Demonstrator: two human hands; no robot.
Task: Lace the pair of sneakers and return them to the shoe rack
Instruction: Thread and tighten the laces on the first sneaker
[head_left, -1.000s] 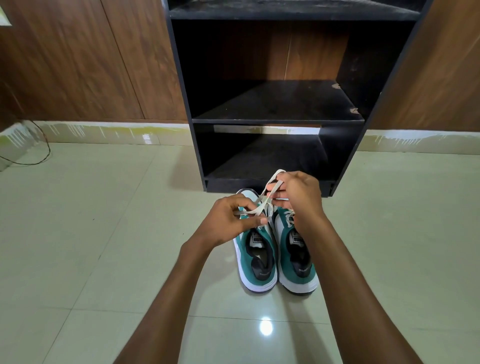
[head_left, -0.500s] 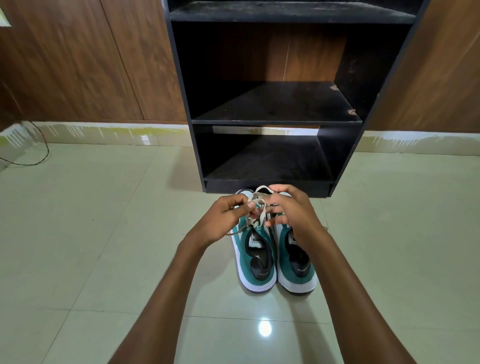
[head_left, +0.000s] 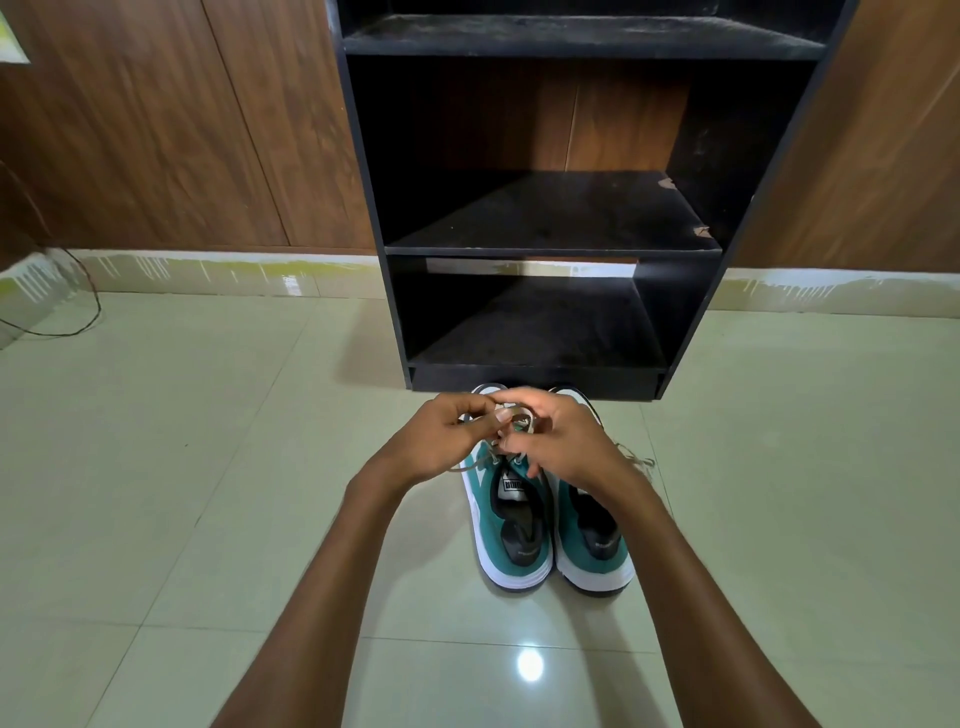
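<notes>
Teal sneakers (head_left: 524, 525) near rack (head_left: 535, 374) edge | both hands apparently pinching lace (head_left: 511, 418)

Glossy pale tiled floor (head_left: 208, 493) bearing a black shoe rack (head_left: 675, 312), two teal sneakers (head_left: 550, 535) just before its base, and a thin cable (head_left: 78, 322) far left of it.

2 hands (head_left: 511, 441) pinching lace (head_left: 519, 422), green sneakers (head_left: 550, 540), black rack (head_left: 545, 249)

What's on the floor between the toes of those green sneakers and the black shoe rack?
Nothing: in the head view the sneakers have their toes almost against the shoe rack base, with no gap visible between them.
</notes>
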